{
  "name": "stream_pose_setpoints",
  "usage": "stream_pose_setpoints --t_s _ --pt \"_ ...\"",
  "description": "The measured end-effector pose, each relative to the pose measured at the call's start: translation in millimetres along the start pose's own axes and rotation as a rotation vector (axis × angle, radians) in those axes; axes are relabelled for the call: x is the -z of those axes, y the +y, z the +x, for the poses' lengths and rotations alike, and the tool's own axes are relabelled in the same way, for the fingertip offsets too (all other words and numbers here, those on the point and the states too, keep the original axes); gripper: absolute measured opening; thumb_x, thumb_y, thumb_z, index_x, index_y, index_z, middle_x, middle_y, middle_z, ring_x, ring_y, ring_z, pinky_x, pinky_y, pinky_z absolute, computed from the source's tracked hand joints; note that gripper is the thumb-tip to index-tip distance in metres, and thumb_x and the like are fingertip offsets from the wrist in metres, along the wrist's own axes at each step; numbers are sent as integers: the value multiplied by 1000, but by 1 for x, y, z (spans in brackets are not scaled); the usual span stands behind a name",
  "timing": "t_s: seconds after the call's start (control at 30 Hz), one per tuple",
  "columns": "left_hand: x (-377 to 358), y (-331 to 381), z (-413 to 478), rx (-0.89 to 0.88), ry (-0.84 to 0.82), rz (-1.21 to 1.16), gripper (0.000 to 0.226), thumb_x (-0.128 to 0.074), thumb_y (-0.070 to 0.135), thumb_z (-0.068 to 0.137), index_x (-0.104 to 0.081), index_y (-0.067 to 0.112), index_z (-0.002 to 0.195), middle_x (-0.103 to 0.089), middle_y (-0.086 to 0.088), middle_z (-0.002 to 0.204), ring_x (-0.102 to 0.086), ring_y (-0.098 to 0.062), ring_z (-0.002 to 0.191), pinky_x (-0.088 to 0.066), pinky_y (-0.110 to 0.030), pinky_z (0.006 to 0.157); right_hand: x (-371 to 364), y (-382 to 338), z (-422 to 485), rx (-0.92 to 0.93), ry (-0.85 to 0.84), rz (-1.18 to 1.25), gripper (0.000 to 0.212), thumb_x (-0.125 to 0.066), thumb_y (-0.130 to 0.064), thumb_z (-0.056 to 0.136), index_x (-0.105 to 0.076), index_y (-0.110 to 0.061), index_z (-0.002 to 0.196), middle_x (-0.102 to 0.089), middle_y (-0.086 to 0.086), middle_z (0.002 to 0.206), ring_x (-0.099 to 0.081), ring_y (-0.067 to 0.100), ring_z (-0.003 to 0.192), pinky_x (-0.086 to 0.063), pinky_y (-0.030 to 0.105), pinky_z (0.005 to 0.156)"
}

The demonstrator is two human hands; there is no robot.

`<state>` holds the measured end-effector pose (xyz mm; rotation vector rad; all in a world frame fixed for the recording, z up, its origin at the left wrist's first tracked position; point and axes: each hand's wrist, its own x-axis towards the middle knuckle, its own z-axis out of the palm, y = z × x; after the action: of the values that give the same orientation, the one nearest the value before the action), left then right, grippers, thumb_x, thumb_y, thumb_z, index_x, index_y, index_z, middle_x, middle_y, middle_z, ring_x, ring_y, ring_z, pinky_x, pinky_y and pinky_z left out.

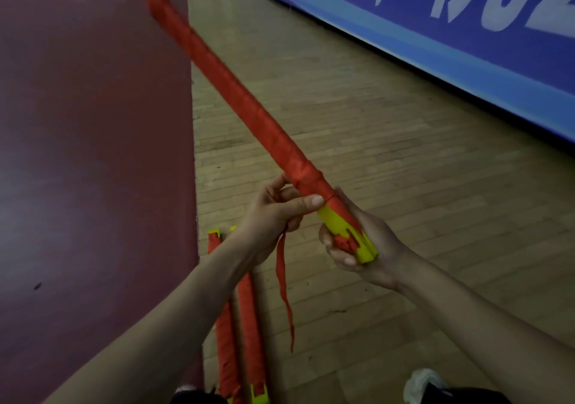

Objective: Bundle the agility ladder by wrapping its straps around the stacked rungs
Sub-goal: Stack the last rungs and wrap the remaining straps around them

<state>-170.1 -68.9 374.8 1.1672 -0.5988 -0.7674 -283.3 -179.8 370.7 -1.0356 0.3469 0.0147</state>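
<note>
- Rung bundle (236, 92) — stiff and likely light — held slanting above the wooden floor (373, 142).
- Left hand (273, 213) grips the wrapped end; the limp strap tail (284, 285) dangles — pinch there.
- Right hand (364, 245) cups the yellow end.

Ladder bundle (249, 105) slants from near right to far left above the floor (357, 117), near end in the right grip (364, 248), left grip (273, 213) just beyond it. Strap tail (283, 285) hangs below the left grip. Two more bundles (251, 326) lie side by side on the floor, beside the mat (93, 139).
</note>
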Motion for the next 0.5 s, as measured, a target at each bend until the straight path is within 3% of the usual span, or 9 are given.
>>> stream_pose_setpoints --t_s 0.1,0.17,0.23,0.33,0.4,0.5 --pt "1 -1 3 -25 84 80 32 -74 3 68 -58 9 94 -48 -2 63 -34 -3 39 -25 -15 38 2 -2 2 -8 107 -159 60 -36 -59 90 -65 -9 104 -65 18 79 -63 26 55 -51 29 50" --pt "0 -5 2 -31 123 124 30 -72 -6 73 -57 9 94 -54 4 61 -36 -2 40 -27 -14 39 1 0 0 -21 88 -261 62 -38 -64 84 -62 -16 114 -69 18 92 -68 30 71 -56 39 64" --pt "-3 -9 2 -33 155 160 27 -69 -9 78 -57 8 95 -55 11 52 -38 0 40 -30 -13 40 -1 5 -2 48 206 -497 62 -46 -66 78 -57 -21 119 -70 11 93 -70 25 71 -59 43 71" --pt "-5 -12 3 -38 185 170 25 -70 -8 78 -56 8 92 -49 12 45 -36 -1 39 -29 -14 40 0 15 -1 185 430 -794 47 -44 -62 87 -51 -20 108 -67 0 84 -68 12 60 -57 28 54" --pt "-2 -10 5 -45 197 153 25 -72 -5 77 -56 8 91 -48 13 47 -34 -2 40 -28 -14 40 2 21 1 284 418 -840 34 -44 -50 95 -54 -17 97 -66 5 75 -65 17 51 -50 29 43" --pt "2 -5 6 -58 158 120 30 -72 1 77 -60 4 104 -55 6 59 -36 -4 44 -29 -16 43 2 21 1 400 381 -709 27 -47 -39 97 -57 -16 87 -59 5 60 -58 21 44 -45 30 41"
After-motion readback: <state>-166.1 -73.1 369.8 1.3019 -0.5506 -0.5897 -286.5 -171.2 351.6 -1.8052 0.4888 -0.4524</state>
